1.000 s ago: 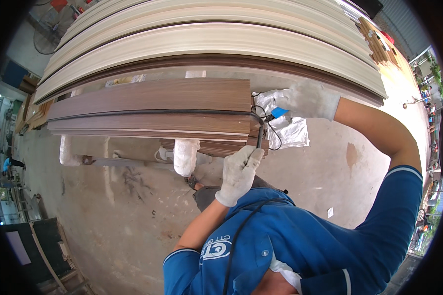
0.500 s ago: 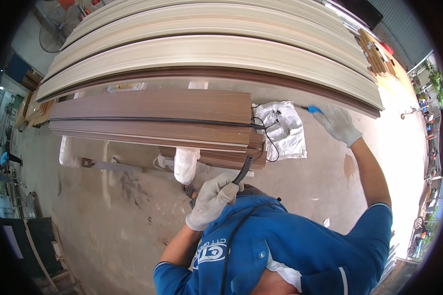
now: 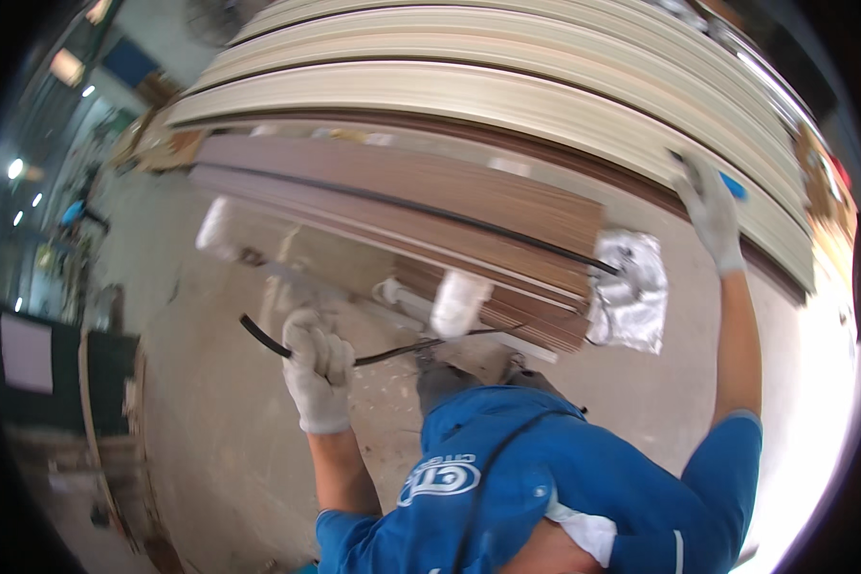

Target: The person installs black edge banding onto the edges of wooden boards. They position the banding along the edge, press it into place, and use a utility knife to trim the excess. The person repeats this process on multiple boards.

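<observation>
White knit covers the left hand (image 3: 318,368), its fingers curled firmly round a black flexible strip (image 3: 392,354) near one end; that end juts out leftward and the rest sags right, past a white-wrapped support (image 3: 460,303). The gloved right hand (image 3: 708,215) appears closed round a blue-handled tool (image 3: 733,186), its type unclear. The strip looks light, bendy, rubbery and hard to break; holding near its end seems sensible. Another black length (image 3: 402,203) runs along brown panels (image 3: 536,206). At their right end lies a silvery plastic sack (image 3: 646,320); its contents cannot be told.
</observation>
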The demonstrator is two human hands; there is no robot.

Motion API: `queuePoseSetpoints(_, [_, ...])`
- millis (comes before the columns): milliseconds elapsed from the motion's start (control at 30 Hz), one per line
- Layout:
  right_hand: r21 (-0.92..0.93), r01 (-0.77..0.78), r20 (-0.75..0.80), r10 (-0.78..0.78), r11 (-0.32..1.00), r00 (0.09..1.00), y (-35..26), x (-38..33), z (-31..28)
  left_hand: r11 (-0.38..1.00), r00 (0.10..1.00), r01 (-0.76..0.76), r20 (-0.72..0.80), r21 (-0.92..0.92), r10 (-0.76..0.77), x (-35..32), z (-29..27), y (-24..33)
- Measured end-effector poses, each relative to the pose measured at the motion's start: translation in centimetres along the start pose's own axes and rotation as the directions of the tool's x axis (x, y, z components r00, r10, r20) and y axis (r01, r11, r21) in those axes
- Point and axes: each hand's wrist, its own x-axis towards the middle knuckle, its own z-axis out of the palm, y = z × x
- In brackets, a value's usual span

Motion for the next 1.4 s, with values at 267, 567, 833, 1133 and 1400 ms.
queuePoseSetpoints(267, [0.353, -0.511, 0.357, 0.392, 0.784, 0.848, -11.4, -7.7, 7.1, 0.855, 0.928, -0.089, -0.353, -0.511, -0.114, 13.6, -16.7, -0.1])
queuePoseSetpoints(567, [0.683, -0.61, 0.267, 0.64, 0.402, 0.72, -14.9, -8.5, 11.3, 0.803, 0.876, 0.072, -0.347, -0.592, -0.334, 28.9, -13.2, -7.2])
queuePoseSetpoints(833, [0.619, -0.641, 0.225, 0.679, 0.454, 0.699, -16.3, -10.3, 11.3, 0.795, 0.844, 0.123, -0.359, -0.594, -0.399, 27.1, -14.6, -6.0])
queuePoseSetpoints(1133, [0.392, -0.741, 0.114, 0.771, 0.545, 0.627, -22.3, -15.7, 8.5, 0.887, 0.825, 0.179, -0.427, -0.425, -0.371, 20.2, -17.5, -1.1])
queuePoseSetpoints(1400, [0.272, -0.749, 0.041, 0.771, 0.604, 0.636, -22.9, -13.3, 9.2, 0.87, 0.924, 0.201, -0.382, 0.45, -0.016, 24.1, -26.3, 5.6])
